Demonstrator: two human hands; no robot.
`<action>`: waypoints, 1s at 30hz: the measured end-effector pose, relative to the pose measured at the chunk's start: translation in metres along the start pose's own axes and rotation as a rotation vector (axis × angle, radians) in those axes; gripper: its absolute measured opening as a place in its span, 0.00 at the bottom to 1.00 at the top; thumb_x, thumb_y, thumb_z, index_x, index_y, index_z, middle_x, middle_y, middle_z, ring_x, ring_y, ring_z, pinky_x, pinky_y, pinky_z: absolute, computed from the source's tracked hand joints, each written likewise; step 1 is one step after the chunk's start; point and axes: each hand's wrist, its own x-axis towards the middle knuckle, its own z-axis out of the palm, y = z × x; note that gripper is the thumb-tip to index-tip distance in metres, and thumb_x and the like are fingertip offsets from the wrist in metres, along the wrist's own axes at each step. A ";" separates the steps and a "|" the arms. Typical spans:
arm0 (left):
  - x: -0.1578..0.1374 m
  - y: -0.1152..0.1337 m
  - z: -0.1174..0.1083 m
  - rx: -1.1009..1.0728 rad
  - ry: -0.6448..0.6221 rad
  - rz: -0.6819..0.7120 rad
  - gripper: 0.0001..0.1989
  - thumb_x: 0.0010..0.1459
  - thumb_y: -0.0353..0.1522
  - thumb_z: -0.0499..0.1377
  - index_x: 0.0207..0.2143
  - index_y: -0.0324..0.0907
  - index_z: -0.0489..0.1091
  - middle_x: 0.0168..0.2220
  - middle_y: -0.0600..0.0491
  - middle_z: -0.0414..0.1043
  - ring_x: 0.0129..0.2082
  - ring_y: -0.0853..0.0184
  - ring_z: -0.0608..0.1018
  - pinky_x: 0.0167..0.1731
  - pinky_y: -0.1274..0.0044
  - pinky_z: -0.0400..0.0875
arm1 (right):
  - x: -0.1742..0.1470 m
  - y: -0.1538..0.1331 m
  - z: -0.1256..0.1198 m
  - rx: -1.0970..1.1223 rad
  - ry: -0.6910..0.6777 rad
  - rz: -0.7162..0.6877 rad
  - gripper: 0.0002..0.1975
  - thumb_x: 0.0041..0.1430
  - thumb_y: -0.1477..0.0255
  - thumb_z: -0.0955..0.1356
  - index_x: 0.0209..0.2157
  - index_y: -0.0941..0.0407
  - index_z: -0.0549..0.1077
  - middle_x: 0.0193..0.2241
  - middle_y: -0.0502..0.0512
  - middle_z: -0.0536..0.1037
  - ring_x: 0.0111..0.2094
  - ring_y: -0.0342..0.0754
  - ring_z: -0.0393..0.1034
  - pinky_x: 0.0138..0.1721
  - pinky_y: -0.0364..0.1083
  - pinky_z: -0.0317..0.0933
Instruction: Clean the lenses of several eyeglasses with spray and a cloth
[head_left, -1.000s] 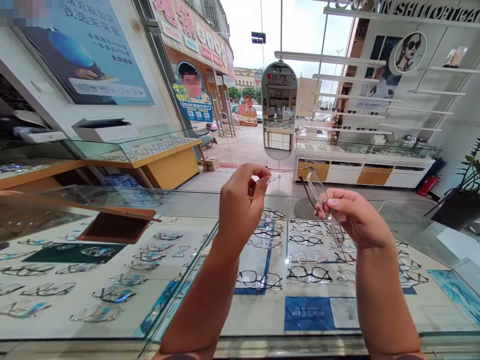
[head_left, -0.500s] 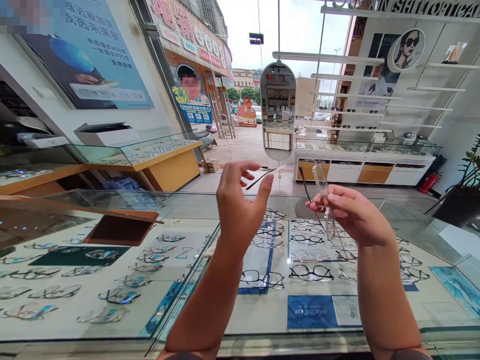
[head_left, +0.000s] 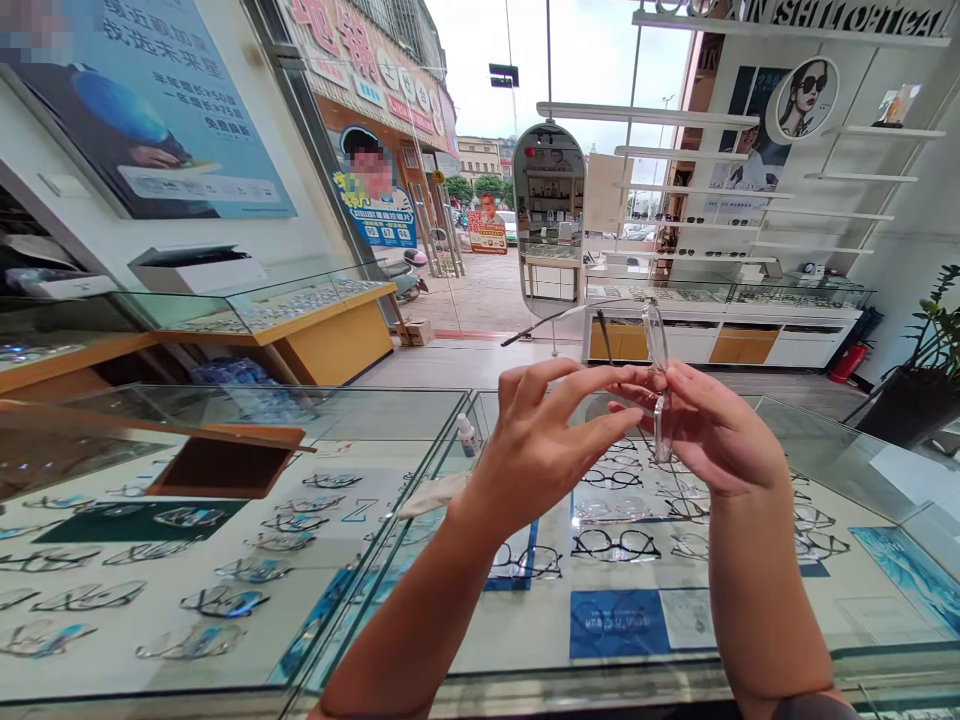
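Observation:
Clear-framed eyeglasses (head_left: 655,335) are held upright, edge-on to me, above the glass display counter (head_left: 517,655). My right hand (head_left: 724,430) pinches them near the bridge, from the right. One dark-tipped temple stretches away to the left, over my left hand (head_left: 536,435). That hand reaches in from the left with thumb and fingers stretched and apart. Its fingertips are at the middle of the frame; whether they touch it cannot be made out. Below both hands, black-rimmed eyeglasses (head_left: 616,545) lie in rows under the glass.
A small white bottle (head_left: 468,436) and a pale cloth (head_left: 435,495) are left of my left forearm. A brown tray (head_left: 225,462) sits at the left counter section. Beyond the counter stand an oval mirror (head_left: 551,225) and a potted plant (head_left: 919,370) at right.
My left hand has moved right, from beside the temple tip to the middle of the eyeglasses. The right hand keeps its hold; the frame has turned slightly and the temple sits higher.

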 end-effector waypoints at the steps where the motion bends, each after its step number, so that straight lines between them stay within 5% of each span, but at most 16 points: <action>1: 0.000 0.000 0.001 0.001 0.013 -0.002 0.07 0.66 0.33 0.67 0.46 0.53 0.80 0.54 0.53 0.80 0.54 0.59 0.73 0.54 0.66 0.64 | 0.000 0.000 0.001 0.007 -0.004 0.006 0.12 0.55 0.60 0.78 0.32 0.50 0.77 0.45 0.55 0.84 0.53 0.55 0.79 0.52 0.54 0.75; 6: 0.000 0.001 0.008 -0.005 0.120 0.004 0.03 0.65 0.33 0.68 0.36 0.48 0.77 0.46 0.54 0.82 0.49 0.60 0.75 0.49 0.66 0.61 | -0.002 0.002 0.008 0.032 0.010 -0.008 0.11 0.55 0.59 0.78 0.32 0.50 0.81 0.46 0.54 0.86 0.53 0.56 0.79 0.54 0.55 0.75; 14: -0.002 -0.010 0.009 -0.120 0.018 0.010 0.08 0.68 0.35 0.65 0.33 0.45 0.74 0.26 0.59 0.75 0.33 0.66 0.75 0.41 0.68 0.59 | -0.007 -0.001 0.010 0.064 0.146 -0.177 0.09 0.57 0.59 0.77 0.32 0.49 0.83 0.43 0.51 0.85 0.50 0.50 0.79 0.59 0.54 0.73; 19: -0.002 -0.008 0.007 -0.225 -0.042 -0.073 0.06 0.66 0.31 0.66 0.34 0.46 0.74 0.28 0.60 0.77 0.33 0.67 0.75 0.42 0.69 0.62 | -0.002 0.002 0.006 0.082 0.234 -0.220 0.10 0.53 0.60 0.80 0.33 0.50 0.83 0.38 0.49 0.84 0.44 0.48 0.80 0.55 0.51 0.74; 22: -0.008 -0.012 0.010 -0.289 0.040 -0.141 0.04 0.65 0.33 0.66 0.41 0.46 0.73 0.39 0.55 0.81 0.41 0.65 0.78 0.45 0.69 0.68 | 0.002 0.003 0.005 0.111 0.284 -0.251 0.10 0.51 0.62 0.80 0.32 0.50 0.83 0.36 0.49 0.84 0.42 0.48 0.80 0.53 0.51 0.74; 24: -0.020 -0.024 0.015 -0.315 0.203 -0.235 0.06 0.64 0.33 0.64 0.43 0.44 0.72 0.47 0.49 0.79 0.47 0.62 0.79 0.47 0.68 0.72 | 0.004 0.003 0.006 0.132 0.323 -0.262 0.11 0.47 0.63 0.81 0.30 0.52 0.83 0.35 0.50 0.83 0.40 0.47 0.78 0.50 0.50 0.74; 30: -0.106 -0.093 0.040 -0.261 0.465 -0.888 0.04 0.56 0.33 0.61 0.29 0.43 0.70 0.28 0.55 0.71 0.31 0.67 0.73 0.37 0.74 0.68 | 0.003 -0.001 0.009 0.084 0.362 -0.340 0.13 0.44 0.62 0.82 0.29 0.54 0.84 0.34 0.51 0.81 0.37 0.43 0.75 0.45 0.46 0.71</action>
